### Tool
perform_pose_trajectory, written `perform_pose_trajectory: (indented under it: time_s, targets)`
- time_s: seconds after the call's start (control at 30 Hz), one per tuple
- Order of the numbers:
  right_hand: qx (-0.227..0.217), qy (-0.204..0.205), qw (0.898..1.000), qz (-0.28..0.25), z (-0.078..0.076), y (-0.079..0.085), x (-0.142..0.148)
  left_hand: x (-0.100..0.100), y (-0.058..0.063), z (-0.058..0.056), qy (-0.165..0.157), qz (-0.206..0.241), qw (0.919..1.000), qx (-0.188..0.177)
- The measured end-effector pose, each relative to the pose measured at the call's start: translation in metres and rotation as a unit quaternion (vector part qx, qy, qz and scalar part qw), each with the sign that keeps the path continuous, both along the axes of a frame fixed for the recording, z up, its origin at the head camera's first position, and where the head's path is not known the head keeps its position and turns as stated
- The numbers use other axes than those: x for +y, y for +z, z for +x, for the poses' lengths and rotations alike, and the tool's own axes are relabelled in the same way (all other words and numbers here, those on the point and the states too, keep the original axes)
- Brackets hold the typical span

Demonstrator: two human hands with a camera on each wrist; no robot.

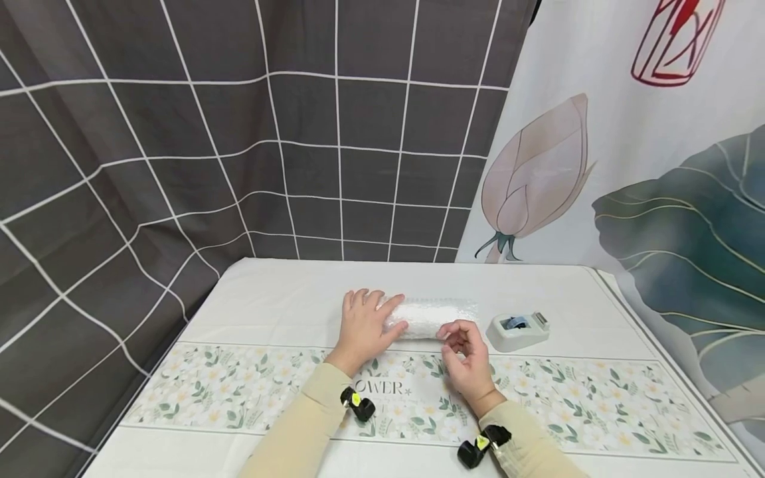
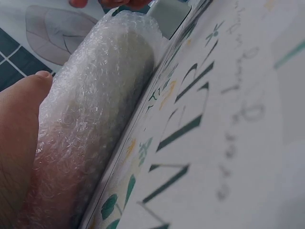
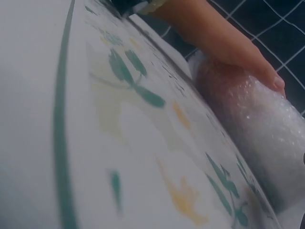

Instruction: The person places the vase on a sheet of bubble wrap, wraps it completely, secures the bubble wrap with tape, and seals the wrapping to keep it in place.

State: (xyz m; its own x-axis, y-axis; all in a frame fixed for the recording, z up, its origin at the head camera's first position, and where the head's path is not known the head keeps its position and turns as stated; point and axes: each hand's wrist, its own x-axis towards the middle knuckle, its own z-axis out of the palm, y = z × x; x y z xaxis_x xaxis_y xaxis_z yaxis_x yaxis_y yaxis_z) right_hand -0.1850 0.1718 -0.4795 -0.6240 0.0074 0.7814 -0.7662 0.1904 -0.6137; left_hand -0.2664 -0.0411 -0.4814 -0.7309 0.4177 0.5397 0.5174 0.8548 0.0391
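Note:
A roll of clear bubble wrap point(image 1: 431, 317) lies crosswise on the table, with something pale and indistinct inside. My left hand point(image 1: 366, 328) rests over its left end, fingers spread and the thumb along its near side. The left thumb point(image 2: 28, 95) also shows against the wrap in the left wrist view. At the right end is my right hand point(image 1: 469, 362), its fingers bent and the index fingertip right at the wrap's near edge. I cannot tell whether the right fingers pinch anything. In the right wrist view the left hand point(image 3: 233, 50) lies across the wrap.
A pale tape dispenser point(image 1: 517, 332) with a bluish roll stands just right of the bubble wrap. The white table cover point(image 1: 287, 292) has a floral band point(image 1: 251, 392) across it. Dark checked cloth point(image 1: 382, 166) and a flower-printed curtain point(image 1: 556, 73) hang behind the table.

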Motion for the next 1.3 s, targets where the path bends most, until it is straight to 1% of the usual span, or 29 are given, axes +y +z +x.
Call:
perform_pose_trajectory:
  time_s: [0.1, 0.27, 0.37, 0.53, 0.7, 0.77, 0.83, 0.93, 1.0, 1.13, 1.3]
  targets:
    - [0.009, 0.012, 1.000, 0.008, 0.006, 0.009, -0.009, 0.000, -0.001, 0.000, -0.003, 0.005, 1.0000, 0.004]
    - [0.037, 0.039, 0.998, 0.021, 0.009, 0.011, -0.018, -0.001, -0.002, 0.001, -0.010, 0.017, 0.9998, 0.010]
    - [0.030, 0.050, 0.998, 0.028, 0.010, 0.012, -0.019, -0.001, -0.002, 0.001, -0.010, 0.019, 0.9997, 0.008]
    - [-0.020, 0.066, 0.996, 0.052, 0.011, 0.010, -0.018, 0.000, 0.000, 0.002, 0.000, 0.008, 1.0000, 0.001]
    - [-0.068, 0.097, 0.991, 0.065, 0.007, -0.008, -0.015, 0.000, 0.000, 0.002, 0.004, -0.001, 1.0000, -0.004]
    - [-0.087, 0.118, 0.987, 0.068, 0.006, -0.016, -0.014, 0.000, 0.000, 0.002, 0.003, -0.003, 1.0000, -0.002]
    - [-0.110, 0.142, 0.981, 0.069, 0.006, -0.020, -0.012, 0.000, 0.000, 0.002, 0.003, -0.003, 1.0000, 0.002]
    - [-0.147, 0.174, 0.972, 0.063, 0.008, -0.022, -0.011, 0.000, 0.000, 0.000, 0.003, -0.004, 0.9999, 0.012]
    - [-0.170, 0.187, 0.966, 0.056, 0.009, -0.022, -0.011, 0.000, 0.000, 0.000, 0.003, -0.005, 0.9999, 0.015]
    - [-0.202, 0.195, 0.959, 0.043, 0.013, -0.022, -0.009, 0.000, 0.001, 0.001, -0.002, -0.011, 0.9998, 0.014]
    - [-0.215, 0.193, 0.957, 0.036, 0.016, -0.023, -0.008, 0.001, 0.001, 0.001, 0.002, -0.013, 0.9998, 0.013]
